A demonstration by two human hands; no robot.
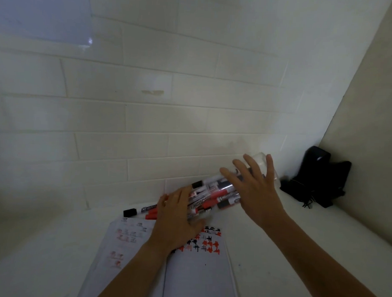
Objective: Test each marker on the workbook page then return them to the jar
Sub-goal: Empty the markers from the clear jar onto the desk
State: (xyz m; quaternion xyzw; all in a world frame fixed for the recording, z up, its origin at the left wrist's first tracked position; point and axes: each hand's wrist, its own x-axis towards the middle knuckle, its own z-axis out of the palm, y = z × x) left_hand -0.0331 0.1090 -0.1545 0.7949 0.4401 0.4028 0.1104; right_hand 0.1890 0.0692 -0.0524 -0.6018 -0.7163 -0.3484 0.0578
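Observation:
A clear jar (257, 160) is tipped on its side above the far edge of the white table, its mouth pointing left and down. Several red and black markers (220, 193) fill it and stick out of the mouth. My right hand (253, 188) grips the jar's body with fingers spread over it and the thumb round the far end. My left hand (179, 216) curls round the marker ends at the mouth. A few loose markers (144, 211) lie on the table to the left. The open workbook (197, 270) lies below, its right page marked with red and black strokes.
A white tiled wall stands close behind the jar. A black object with cords (318, 179) sits in the back right corner against the side wall. The white table (298, 252) extends right and left of the workbook.

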